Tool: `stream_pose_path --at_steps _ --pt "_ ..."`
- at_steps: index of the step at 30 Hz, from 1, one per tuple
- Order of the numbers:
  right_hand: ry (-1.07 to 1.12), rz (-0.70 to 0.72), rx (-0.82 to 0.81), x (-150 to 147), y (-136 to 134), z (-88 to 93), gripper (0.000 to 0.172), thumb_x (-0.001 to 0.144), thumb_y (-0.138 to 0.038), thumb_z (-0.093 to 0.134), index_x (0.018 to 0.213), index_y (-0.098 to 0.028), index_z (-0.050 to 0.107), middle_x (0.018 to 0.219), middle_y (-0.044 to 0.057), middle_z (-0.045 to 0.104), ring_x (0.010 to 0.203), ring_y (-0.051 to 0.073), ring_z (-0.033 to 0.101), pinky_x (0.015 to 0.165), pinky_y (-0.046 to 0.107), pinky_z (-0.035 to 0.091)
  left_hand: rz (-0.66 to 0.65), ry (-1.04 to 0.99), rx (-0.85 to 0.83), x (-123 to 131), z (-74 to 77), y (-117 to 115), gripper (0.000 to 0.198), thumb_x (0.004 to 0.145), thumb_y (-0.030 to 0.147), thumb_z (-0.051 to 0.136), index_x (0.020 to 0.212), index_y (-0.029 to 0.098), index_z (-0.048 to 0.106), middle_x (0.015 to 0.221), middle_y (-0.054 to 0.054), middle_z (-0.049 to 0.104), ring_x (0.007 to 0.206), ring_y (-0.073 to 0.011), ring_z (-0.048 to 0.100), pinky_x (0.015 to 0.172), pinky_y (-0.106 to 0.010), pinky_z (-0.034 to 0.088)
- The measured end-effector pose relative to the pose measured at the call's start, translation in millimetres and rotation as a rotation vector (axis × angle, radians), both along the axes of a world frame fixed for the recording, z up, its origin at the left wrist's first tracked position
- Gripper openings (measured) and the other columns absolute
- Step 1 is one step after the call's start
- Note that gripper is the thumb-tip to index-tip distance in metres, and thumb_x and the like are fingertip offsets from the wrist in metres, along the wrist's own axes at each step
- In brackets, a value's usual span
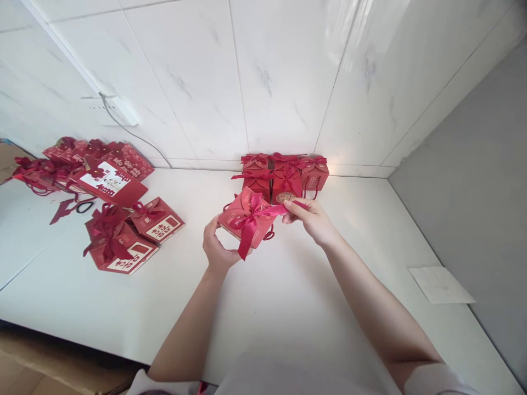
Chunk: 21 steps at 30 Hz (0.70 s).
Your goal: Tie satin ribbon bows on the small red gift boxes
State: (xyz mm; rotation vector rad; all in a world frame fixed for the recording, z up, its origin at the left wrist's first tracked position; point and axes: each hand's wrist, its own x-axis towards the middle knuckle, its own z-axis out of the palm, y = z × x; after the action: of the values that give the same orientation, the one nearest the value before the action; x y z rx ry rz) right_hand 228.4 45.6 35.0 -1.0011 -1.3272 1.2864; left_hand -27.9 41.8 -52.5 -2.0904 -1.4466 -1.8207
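The tilted red gift box (260, 231) is clasped by the left hand (218, 244) over the worktop (135, 307), close to the grouped boxes (285, 185), and a ribbon tail (276, 210) is pinched by the right hand (307, 216) — with too hard a tug, the bow (255, 216) could be pulled loose.

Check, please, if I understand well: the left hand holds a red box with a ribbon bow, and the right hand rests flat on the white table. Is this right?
Not quite: the right hand does not rest flat on the white table; the head view shows it pinching one end of the ribbon. The left hand does hold the red box with the bow.
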Motion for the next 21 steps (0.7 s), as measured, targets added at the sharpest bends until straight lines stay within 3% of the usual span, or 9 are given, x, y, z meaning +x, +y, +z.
stream_pose_path --at_steps 4,8,11,14,17,21 --pt "-0.022 -0.014 -0.006 -0.1 1.2 -0.8 0.036 0.084 -0.051 0.064 0.068 -0.019 0.066 0.064 0.002 0.066 0.064 0.015 0.059 0.068 0.029 0.049 0.011 -0.041 -0.014 0.8 2.3 -1.5 0.097 0.045 0.051 0.084 0.126 0.017 0.043 0.119 -0.014 0.057 0.108 -0.0353 0.058 0.094 -0.047 0.045" --pt "-0.034 -0.032 -0.018 3.0 2.4 -0.6 0.040 0.083 -0.054 0.064 0.064 -0.019 0.062 0.063 0.002 0.064 0.063 0.014 0.058 0.066 0.029 0.048 -0.051 -0.127 -0.070 7.4 13.3 -3.0 0.103 0.043 0.052 0.085 0.130 0.019 0.041 0.125 -0.014 0.054 0.114 -0.0355 0.056 0.094 -0.047 0.047" --pt "-0.005 -0.075 -0.045 6.4 5.9 -3.3 0.039 0.082 -0.055 0.064 0.067 -0.019 0.063 0.063 0.001 0.063 0.061 0.013 0.057 0.064 0.028 0.046 -0.221 -0.381 -0.309 15.2 22.4 -1.8 0.084 0.060 0.058 0.076 0.129 0.020 0.046 0.127 -0.013 0.056 0.116 -0.0333 0.056 0.089 -0.043 0.051" --pt "0.022 -0.104 -0.064 8.2 9.1 -6.5 0.037 0.083 -0.056 0.063 0.074 -0.020 0.065 0.067 0.001 0.063 0.061 0.013 0.056 0.062 0.028 0.046 -0.429 -0.757 -0.691 20.5 25.7 0.2 0.063 0.083 0.069 0.044 0.124 0.022 0.054 0.121 -0.011 0.063 0.103 -0.0295 0.064 0.075 -0.040 0.054" --pt "-0.006 -0.075 -0.075 7.7 9.6 -7.2 0.036 0.082 -0.056 0.062 0.077 -0.021 0.064 0.071 0.001 0.064 0.063 0.013 0.057 0.063 0.027 0.046 -0.583 -0.958 -0.939 21.6 24.0 0.6 0.071 0.084 0.075 0.027 0.121 0.023 0.058 0.113 -0.012 0.068 0.087 -0.0274 0.067 0.067 -0.040 0.055" --pt "-0.043 -0.012 -0.074 5.6 8.0 -6.4 0.035 0.083 -0.054 0.061 0.079 -0.020 0.062 0.074 0.001 0.064 0.065 0.013 0.058 0.065 0.027 0.046 -0.656 -1.037 -1.007 22.2 23.2 -0.9 0.074 0.083 0.077 0.028 0.119 0.021 0.060 0.113 -0.013 0.069 0.084 -0.0256 0.068 0.073 -0.042 0.055"
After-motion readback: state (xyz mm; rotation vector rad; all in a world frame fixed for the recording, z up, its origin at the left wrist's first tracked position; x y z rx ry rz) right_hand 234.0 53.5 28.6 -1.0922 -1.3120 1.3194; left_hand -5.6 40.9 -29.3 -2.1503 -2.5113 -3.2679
